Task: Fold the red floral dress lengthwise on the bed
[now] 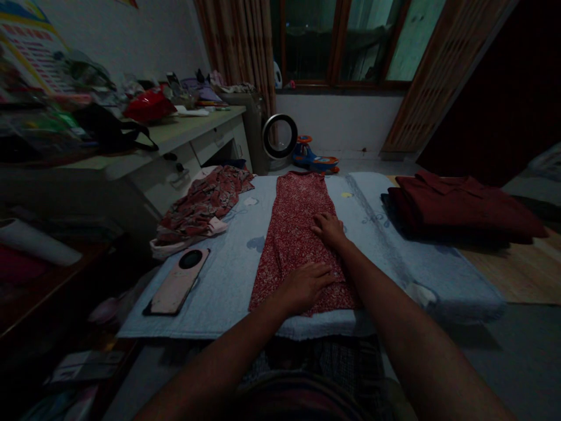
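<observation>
A red garment with a small white pattern [298, 204] lies folded into a long panel on a light blue cloth [232, 286], narrower at the far end. My left hand [307, 285] rests flat on its near part, fingers pointing right. Farther up, at the garment's right side, my right hand [328, 229] lies palm down with its fingers spread. Neither hand grips anything. To the left is a crumpled reddish patterned cloth [205, 202], and nearer me lies a phone [177, 282] with its round camera side up.
Folded dark red clothes [464, 204] are stacked at the right. A cluttered desk [188, 131] stands along the left wall. Beyond the blue cloth, a ring-shaped appliance [279, 137] and a blue-orange ride-on toy [313, 156] stand below the window.
</observation>
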`<state>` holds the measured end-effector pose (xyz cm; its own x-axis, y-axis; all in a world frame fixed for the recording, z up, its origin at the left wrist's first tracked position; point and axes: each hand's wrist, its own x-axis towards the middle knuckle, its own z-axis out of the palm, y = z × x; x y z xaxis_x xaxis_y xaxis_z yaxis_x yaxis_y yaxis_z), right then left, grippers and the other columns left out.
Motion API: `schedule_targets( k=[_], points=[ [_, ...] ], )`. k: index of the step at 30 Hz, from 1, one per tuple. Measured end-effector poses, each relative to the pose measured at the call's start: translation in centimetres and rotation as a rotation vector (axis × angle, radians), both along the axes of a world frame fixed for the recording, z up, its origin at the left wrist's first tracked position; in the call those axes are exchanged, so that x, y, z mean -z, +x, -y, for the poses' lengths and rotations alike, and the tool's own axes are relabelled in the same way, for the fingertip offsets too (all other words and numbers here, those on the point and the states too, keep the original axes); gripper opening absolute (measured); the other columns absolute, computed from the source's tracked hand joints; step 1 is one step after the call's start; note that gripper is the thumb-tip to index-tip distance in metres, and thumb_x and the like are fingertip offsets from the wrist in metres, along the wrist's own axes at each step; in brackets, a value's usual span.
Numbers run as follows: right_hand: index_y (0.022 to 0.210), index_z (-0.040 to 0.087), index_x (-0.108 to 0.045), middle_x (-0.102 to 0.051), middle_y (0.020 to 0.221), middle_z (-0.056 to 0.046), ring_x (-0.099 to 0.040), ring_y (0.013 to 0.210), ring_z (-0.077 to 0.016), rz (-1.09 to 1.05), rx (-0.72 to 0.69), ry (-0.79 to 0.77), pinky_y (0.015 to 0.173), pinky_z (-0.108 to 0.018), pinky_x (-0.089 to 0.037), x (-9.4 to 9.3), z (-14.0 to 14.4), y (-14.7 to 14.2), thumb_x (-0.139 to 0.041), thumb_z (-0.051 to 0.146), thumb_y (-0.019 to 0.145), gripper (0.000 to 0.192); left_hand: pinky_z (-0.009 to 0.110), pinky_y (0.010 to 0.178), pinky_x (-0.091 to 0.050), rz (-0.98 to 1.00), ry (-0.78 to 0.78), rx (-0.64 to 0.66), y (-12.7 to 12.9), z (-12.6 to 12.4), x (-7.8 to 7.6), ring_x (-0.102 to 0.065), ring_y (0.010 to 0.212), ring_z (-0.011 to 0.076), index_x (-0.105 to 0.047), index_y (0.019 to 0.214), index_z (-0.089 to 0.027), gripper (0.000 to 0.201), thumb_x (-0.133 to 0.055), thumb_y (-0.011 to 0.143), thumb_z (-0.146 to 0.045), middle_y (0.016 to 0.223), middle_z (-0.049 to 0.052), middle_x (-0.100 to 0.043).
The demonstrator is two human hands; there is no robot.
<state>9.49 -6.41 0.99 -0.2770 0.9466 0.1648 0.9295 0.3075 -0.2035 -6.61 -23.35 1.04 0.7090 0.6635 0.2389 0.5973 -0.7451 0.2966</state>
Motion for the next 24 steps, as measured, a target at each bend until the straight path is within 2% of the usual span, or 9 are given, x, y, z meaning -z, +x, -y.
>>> schedule_targets(
  k=[6, 9, 13, 18, 24],
  points=[
    [0.14, 0.021, -0.051, -0.046, 0.148, -0.015, -0.043, 0.134, -0.03, -0.109, -0.033, -0.052, 0.107, -0.046, -0.038, -0.5, 0.5, 0.4, -0.048, 0.043, 0.098, 0.047, 0.043, 0.115, -0.037, 0.023, -0.006, 0.001, -0.2, 0.1, -0.4, -0.048, 0.136, 0.0214, -0.055, 0.137, -0.031, 0.047, -0.053, 0.093, -0.015, 0.148, 0.003, -0.051],
    [0.147, 0.02, -0.043, -0.038, 0.155, -0.015, -0.036, 0.141, -0.0314, -0.119, -0.155, -0.07, 0.112, -0.049, -0.032, -0.6, 1.6, 1.2, -0.059, 0.053, 0.09, 0.068, 0.043, 0.117, -0.036, 0.046, 0.008, 0.011, -0.2, 0.2, -0.7, -0.043, 0.14, 0.0225, -0.056, 0.135, -0.028, 0.045, -0.056, 0.092, -0.016, 0.149, 0.004, -0.05],
    [0.154, 0.022, -0.033, -0.027, 0.161, -0.016, -0.025, 0.147, -0.0345, -0.077, -0.297, -0.159, 0.118, -0.053, -0.022, -0.5, 3.3, 2.3, -0.068, 0.066, 0.077, 0.095, 0.042, 0.115, -0.039, 0.082, 0.014, 0.025, -0.2, 0.2, -0.7, -0.046, 0.137, 0.0212, -0.057, 0.133, -0.026, 0.044, -0.056, 0.091, -0.015, 0.144, 0.005, -0.055],
    [0.154, 0.02, -0.032, -0.025, 0.161, -0.019, -0.022, 0.148, -0.0364, -0.004, -0.249, -0.21, 0.119, -0.056, -0.017, -0.2, 3.5, 2.3, -0.072, 0.068, 0.072, 0.103, 0.04, 0.112, -0.043, 0.091, 0.009, 0.024, -0.1, 0.2, -0.6, -0.051, 0.132, 0.0207, -0.058, 0.132, -0.026, 0.041, -0.054, 0.093, -0.016, 0.141, 0.005, -0.057],
    [0.15, 0.02, -0.038, -0.032, 0.158, -0.019, -0.03, 0.145, -0.0361, 0.008, -0.162, -0.186, 0.116, -0.054, -0.024, -0.1, 1.5, 1.4, -0.074, 0.062, 0.074, 0.095, 0.041, 0.111, -0.044, 0.058, 0.0, 0.021, -0.2, 0.2, -0.9, -0.054, 0.13, 0.022, -0.058, 0.133, -0.027, 0.045, -0.056, 0.09, -0.014, 0.141, 0.006, -0.057]
  ],
)
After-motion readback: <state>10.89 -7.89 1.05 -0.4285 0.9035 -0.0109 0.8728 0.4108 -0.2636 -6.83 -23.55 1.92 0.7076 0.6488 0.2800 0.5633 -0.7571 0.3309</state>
